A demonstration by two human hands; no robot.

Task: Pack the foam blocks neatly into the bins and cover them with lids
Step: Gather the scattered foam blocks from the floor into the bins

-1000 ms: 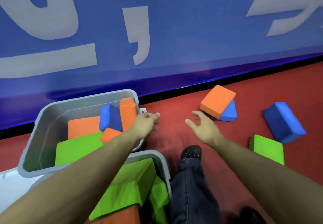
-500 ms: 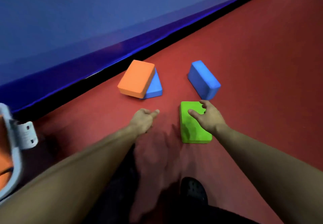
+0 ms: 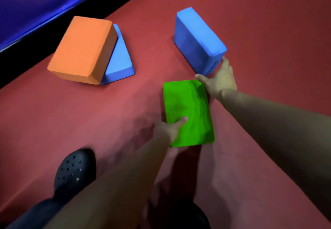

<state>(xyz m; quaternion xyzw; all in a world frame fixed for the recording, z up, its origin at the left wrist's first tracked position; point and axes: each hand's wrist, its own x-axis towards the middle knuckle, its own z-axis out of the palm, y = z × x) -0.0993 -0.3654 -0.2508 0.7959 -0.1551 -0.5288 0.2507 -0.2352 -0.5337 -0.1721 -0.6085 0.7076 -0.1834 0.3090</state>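
Four blocks in view: all are lying on the red floor (image 3: 268, 14); no bin or lid is showing.
Green block (image 3: 188, 110): it is sitting flat at centre frame, just below the blue block (image 3: 198, 39).
Left hand (image 3: 170, 128): it is gripping the green block's near left edge, thumb pressing on the top face, fingers hidden underneath.
Right hand (image 3: 218, 80): it is spreading wide around the blue block's near corner, thumb at one side, fingers at the other; it is not yet clamping, as far as I can tell.
Upper left of frame: the orange block (image 3: 80, 49) is leaning on a blue wedge (image 3: 119, 62), untouched.
Step in hand (judgement): picking up two blocks at once.
Technique note: foam is denting under the thumb, so squeeze lightly; seat the right palm against the blue block's end face before lifting, keeping both blocks level for flat stacking.
Lower left: a black perforated shoe (image 3: 75, 169) is standing beside the left forearm.
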